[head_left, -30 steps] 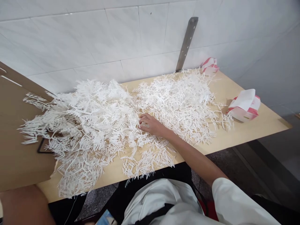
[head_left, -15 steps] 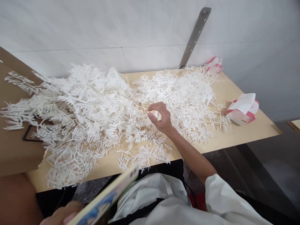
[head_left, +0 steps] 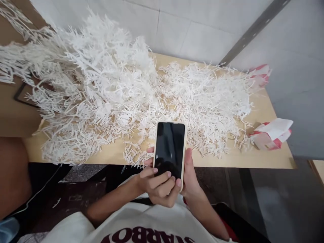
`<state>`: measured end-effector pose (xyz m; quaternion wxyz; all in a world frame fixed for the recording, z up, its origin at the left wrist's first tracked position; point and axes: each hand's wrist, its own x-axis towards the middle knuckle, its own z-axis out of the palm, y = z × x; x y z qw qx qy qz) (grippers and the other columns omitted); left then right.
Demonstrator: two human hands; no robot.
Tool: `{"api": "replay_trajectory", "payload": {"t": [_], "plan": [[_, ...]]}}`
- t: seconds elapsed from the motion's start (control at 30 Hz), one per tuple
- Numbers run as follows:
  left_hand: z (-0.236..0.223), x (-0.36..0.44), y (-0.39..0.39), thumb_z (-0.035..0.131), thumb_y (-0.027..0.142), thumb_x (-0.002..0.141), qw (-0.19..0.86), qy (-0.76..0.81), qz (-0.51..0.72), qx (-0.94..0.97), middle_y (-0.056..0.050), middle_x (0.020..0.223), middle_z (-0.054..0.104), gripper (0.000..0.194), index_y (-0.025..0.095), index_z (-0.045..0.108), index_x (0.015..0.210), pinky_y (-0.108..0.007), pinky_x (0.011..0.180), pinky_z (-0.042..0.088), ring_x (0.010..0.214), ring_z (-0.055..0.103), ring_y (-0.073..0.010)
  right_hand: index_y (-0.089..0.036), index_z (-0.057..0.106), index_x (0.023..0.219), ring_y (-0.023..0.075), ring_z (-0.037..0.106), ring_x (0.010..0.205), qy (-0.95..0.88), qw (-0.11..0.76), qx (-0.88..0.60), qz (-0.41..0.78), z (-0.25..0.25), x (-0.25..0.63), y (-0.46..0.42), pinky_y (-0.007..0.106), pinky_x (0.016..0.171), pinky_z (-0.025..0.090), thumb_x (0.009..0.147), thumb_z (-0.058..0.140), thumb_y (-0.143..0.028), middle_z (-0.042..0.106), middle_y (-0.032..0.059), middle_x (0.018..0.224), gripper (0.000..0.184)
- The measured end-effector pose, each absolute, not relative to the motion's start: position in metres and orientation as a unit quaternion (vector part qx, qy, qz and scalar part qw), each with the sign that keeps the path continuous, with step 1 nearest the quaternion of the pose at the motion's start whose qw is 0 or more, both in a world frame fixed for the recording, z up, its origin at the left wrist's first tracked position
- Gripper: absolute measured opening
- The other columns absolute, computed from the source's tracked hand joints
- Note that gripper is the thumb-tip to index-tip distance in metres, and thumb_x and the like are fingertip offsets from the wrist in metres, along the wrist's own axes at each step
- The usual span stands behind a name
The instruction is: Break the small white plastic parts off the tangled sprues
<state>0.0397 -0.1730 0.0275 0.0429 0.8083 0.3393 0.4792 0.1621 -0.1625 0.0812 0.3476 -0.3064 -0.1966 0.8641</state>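
Note:
A smartphone (head_left: 169,145) in a cream case stands tilted towards me above the front edge of the table, its screen dark with reflections. My right hand (head_left: 191,177) grips its right side, thumb along the edge; fingertips showing at the left edge seem to come round from behind. Across the lower screen lie the curled fingers of my left hand (head_left: 160,187), its thumb hidden. Just beyond the phone, heaps of white, thin, branching strands (head_left: 121,91) spread over the table (head_left: 268,158).
Two red-and-white bags (head_left: 272,133) (head_left: 260,75) sit at the table's right end. A metal bar (head_left: 253,32) runs along the tiled wall. Cardboard (head_left: 19,118) stands at the left, near another person's bare limb (head_left: 14,175). A white cable (head_left: 42,190) hangs below.
The phone has come up from low left to the middle, its screen turned towards me. My right hand has left the white strands and now holds the phone too. The view has shifted.

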Motion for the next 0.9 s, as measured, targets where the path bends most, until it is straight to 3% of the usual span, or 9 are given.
{"api": "replay_trajectory", "payload": {"t": [0.1,0.17,0.3,0.37,0.43,0.57,0.73,0.9], "plan": [[0.035,0.019,-0.18,0.069,0.04,0.074,-0.073,0.287,0.497,0.816,0.003,0.091,0.06,0.015,0.031,0.063,0.085,-0.031,0.08,0.04,0.085,0.051,-0.0113,-0.018,0.06,0.118,0.02,0.063,0.084,-0.078,0.399,-0.306,0.861,0.065,0.157,-0.168,0.035,0.077,0.055,0.072,0.028,-0.087,0.065,0.0107,0.095,0.089],[0.039,-0.004,-0.194,0.057,0.042,0.083,-0.001,0.304,0.486,0.819,-0.004,0.088,0.056,0.02,0.022,0.062,0.084,-0.033,0.081,0.044,0.09,0.052,-0.0153,-0.019,0.062,0.115,0.0195,0.062,0.083,-0.072,0.442,-0.315,0.837,0.058,0.157,-0.166,0.035,0.079,0.054,0.076,0.025,-0.084,0.065,0.0099,0.101,0.084],[0.015,-0.051,-0.249,0.05,0.01,0.082,0.199,0.449,0.353,0.797,-0.002,0.074,0.055,0.008,0.017,0.054,0.079,-0.027,0.065,0.043,0.069,0.053,-0.0123,-0.023,0.063,0.112,0.0214,0.061,0.082,-0.114,0.477,-0.313,0.813,0.053,0.16,-0.16,0.042,0.079,0.054,0.081,0.021,-0.078,0.06,0.0095,0.116,0.076],[-0.01,-0.067,-0.28,0.053,0.026,0.086,0.259,0.621,0.15,0.724,-0.002,0.078,0.058,0.01,0.019,0.057,0.08,-0.029,0.069,0.044,0.072,0.055,-0.0149,-0.024,0.062,0.112,0.0239,0.062,0.086,-0.118,0.471,-0.324,0.812,0.05,0.16,-0.159,0.044,0.077,0.054,0.079,0.023,-0.08,0.061,0.0103,0.115,0.076],[-0.033,-0.074,-0.303,0.052,0.043,0.086,0.332,0.708,0.044,0.622,-0.003,0.083,0.058,0.025,0.02,0.059,0.085,-0.031,0.074,0.046,0.081,0.058,-0.0188,-0.025,0.061,0.114,0.0252,0.061,0.09,-0.106,0.467,-0.336,0.811,0.046,0.16,-0.157,0.044,0.075,0.054,0.077,0.027,-0.079,0.061,0.0102,0.115,0.074],[-0.059,-0.066,-0.315,0.039,0.045,0.092,0.389,0.75,0.112,0.522,-0.004,0.093,0.054,0.031,0.02,0.056,0.086,-0.03,0.083,0.044,0.09,0.055,-0.0177,-0.027,0.058,0.117,0.0241,0.06,0.094,-0.067,0.475,-0.347,0.806,0.04,0.155,-0.154,0.043,0.077,0.053,0.078,0.036,-0.074,0.061,0.0079,0.114,0.065],[-0.073,-0.057,-0.297,0.046,0.04,0.09,0.306,0.772,0.261,0.492,-0.002,0.088,0.052,0.023,0.018,0.054,0.085,-0.025,0.079,0.041,0.084,0.052,-0.0142,-0.025,0.055,0.117,0.0219,0.06,0.092,-0.022,0.484,-0.334,0.809,0.04,0.149,-0.157,0.042,0.079,0.052,0.082,0.044,-0.067,0.064,0.0072,0.104,0.056],[-0.079,-0.067,-0.277,0.045,0.035,0.092,0.369,0.725,0.269,0.516,0.001,0.072,0.048,0.027,0.017,0.05,0.072,-0.021,0.068,0.038,0.07,0.047,-0.0102,-0.022,0.054,0.119,0.0221,0.059,0.09,-0.014,0.48,-0.332,0.812,0.04,0.15,-0.161,0.041,0.077,0.052,0.081,0.042,-0.066,0.064,0.0078,0.099,0.059]]}}
